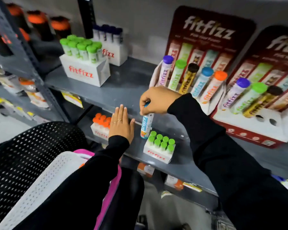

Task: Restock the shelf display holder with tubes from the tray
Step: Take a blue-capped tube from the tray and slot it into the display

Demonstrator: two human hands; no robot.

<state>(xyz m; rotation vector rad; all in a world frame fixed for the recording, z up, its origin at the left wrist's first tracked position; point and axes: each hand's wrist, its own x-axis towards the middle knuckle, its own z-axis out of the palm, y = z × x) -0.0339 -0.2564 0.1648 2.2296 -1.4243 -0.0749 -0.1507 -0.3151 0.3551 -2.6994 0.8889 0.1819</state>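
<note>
Right hand [158, 100] closed around the top of a blue tube [146, 126], upright near the front edge of the grey metal shelf [123, 90]. Left hand [121, 124] flat, fingers spread, holding nothing. Green-capped tray [159, 149] just beside the tube; display holder [253, 125] at the shelf's right end.

- The left hand [121, 124] lies flat and open, palm down, fingers together pointing toward twelve o'clock, a thin ring on one finger.
- The right hand [156, 101], at two o'clock from it, curls knuckles-up, pinching a tube's top.
- Both arms wear black sleeves.
</note>
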